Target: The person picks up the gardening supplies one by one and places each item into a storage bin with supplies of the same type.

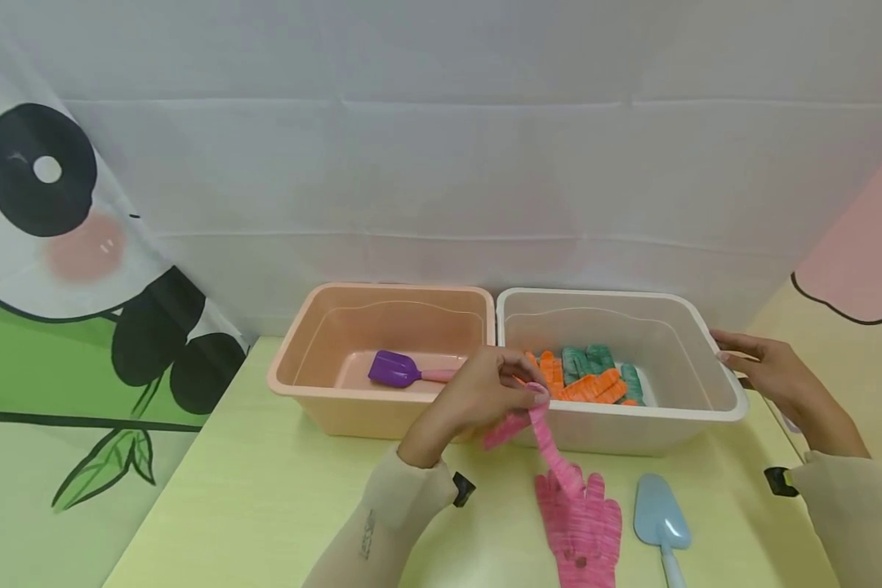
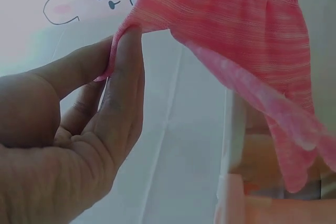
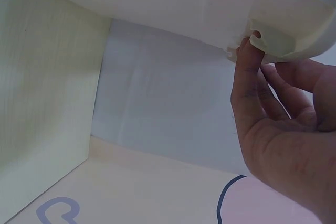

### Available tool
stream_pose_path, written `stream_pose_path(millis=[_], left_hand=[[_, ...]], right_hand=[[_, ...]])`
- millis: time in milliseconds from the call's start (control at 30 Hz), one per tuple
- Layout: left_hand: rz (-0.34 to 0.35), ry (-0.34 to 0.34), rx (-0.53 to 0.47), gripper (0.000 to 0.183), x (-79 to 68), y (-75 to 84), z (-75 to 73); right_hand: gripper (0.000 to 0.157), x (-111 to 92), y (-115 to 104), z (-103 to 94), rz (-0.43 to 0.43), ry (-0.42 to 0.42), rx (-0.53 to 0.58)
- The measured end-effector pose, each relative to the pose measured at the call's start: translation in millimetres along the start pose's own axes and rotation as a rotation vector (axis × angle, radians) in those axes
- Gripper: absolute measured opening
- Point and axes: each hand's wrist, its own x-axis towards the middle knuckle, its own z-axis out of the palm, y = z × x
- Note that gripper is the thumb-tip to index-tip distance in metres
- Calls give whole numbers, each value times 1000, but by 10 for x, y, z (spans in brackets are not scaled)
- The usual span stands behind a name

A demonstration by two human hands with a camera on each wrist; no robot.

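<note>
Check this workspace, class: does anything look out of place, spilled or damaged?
One thing: the pink striped knit glove lying on the pale yellow tabletop has small dark spots below its fingers, breaking its pink pattern; whether stains or holes, I cannot tell. Nothing looks spilled.

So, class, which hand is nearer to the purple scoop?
Left. The left hand is by the handle end of the scoop; the right hand is farther right, gripping the right rim of the white bin.

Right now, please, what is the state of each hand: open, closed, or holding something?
Left hand: closed, pinching a pink glove.
Right hand: closed, gripping the white tub at one end.
</note>
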Motion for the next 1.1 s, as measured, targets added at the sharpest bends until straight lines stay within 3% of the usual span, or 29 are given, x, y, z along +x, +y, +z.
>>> stream_pose_path(millis=[500, 767, 1100], left_hand=[[58, -32, -6, 10, 201, 262, -33], [44, -57, -69, 11, 335, 379, -39], [12, -35, -58, 12, 468, 487, -50]], right_hand=[[63, -15, -3, 11, -11, 10, 43], [60, -20, -16, 16, -8, 0, 2], [61, -19, -7, 18, -14, 12, -7]])
